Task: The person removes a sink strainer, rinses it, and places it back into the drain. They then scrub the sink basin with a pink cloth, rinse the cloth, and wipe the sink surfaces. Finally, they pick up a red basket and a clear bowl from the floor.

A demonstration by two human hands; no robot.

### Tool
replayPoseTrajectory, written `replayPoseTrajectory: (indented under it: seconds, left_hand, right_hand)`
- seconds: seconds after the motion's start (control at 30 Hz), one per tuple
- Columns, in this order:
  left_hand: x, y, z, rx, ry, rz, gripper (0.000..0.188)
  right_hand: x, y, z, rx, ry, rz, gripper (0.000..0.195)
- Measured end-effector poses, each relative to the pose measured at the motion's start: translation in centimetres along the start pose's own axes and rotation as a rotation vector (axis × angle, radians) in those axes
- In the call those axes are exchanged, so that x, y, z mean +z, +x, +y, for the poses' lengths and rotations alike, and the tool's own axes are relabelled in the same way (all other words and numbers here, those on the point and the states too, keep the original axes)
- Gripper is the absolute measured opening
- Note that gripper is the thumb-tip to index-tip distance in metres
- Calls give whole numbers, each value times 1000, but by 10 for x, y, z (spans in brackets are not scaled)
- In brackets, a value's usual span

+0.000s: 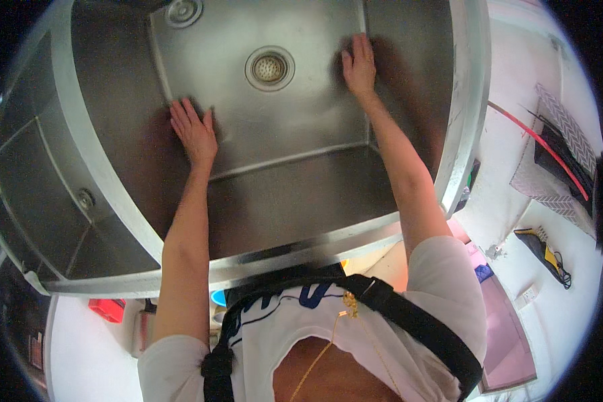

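Before me is a deep stainless steel sink basin [301,115]. My left hand [196,133] reaches down into it, palm down, by the left edge of its floor, with the thumb spread from the fingers. Across the basin, my right hand [360,65] lies by the right edge of the floor, fingers pointing away from me. Both hands hold nothing; whether the palms press on the metal is hard to tell. A round drain strainer [270,69] sits in the floor between them. A round metal fitting [184,11] shows at the far left of the basin.
A second steel basin [25,130] adjoins on the left, with its own drain [85,199]. The sink's front rim [301,246] crosses below my forearms. A red cable [540,138], a patterned sheet [565,135] and a black-and-yellow item [543,254] are along the white wall at right.
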State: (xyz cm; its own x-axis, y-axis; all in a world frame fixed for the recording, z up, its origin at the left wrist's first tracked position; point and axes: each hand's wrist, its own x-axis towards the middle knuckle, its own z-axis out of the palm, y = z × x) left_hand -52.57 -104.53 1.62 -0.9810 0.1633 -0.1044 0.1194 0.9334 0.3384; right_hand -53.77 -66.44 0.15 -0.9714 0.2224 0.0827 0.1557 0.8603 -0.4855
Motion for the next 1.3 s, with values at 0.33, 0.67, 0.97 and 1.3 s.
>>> replayPoseTrajectory:
  seconds: [0.33, 0.67, 0.97, 1.3]
  left_hand:
    - [-86, 39, 65, -169, -685, -347, 40]
    - [-270, 2, 43, -29, -529, -76, 31]
    - [-341, -38, 58, -44, -536, 4, 24]
    - [-348, -87, 10, -262, -767, 96, 32]
  right_hand:
    - [16, -91, -149, -746, 250, -604, 38]
    - [-33, -98, -122, -330, -38, -876, 12]
    - [-55, -125, -39, 51, -408, -991, 35]
    - [-217, -177, -303, -495, 194, -475, 18]
